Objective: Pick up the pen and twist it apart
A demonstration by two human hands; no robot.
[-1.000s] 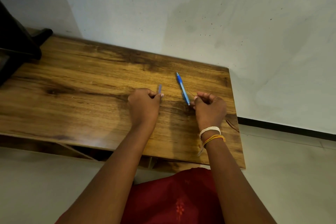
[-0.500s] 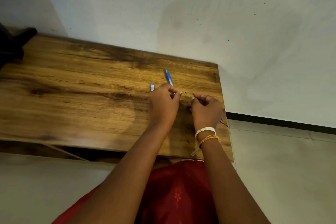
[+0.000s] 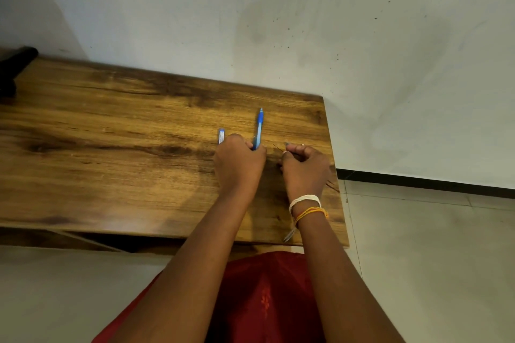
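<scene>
Near the right end of the wooden counter [image 3: 117,147], I am working with both hands close together. My left hand [image 3: 239,162] is curling its grip round the lower end of the blue pen [image 3: 259,128], fingers closed on the barrel, so the pen is lying with its tip pointing away from me towards the wall [image 3: 278,22]. Just left of the pen, a small blue-and-white lead case [image 3: 221,136] is lying on the wood, right against the knuckles of that hand; whether it is touching them I cannot tell. Just right of the pen, my right hand [image 3: 305,168] is pinching a very thin dark lead [image 3: 276,146] between thumb and forefinger, the other fingers curled in. The lead is pointing towards the pen, its free end stopping short of the barrel. That hand is resting near the counter's right edge, and its wrist is wearing white and orange thread bands [image 3: 306,205]. Far left of the pen, a black object [image 3: 14,64] is sitting at the counter's other end, mostly out of view. Below the counter's near edge, my red garment [image 3: 264,295] is showing between my forearms.
</scene>
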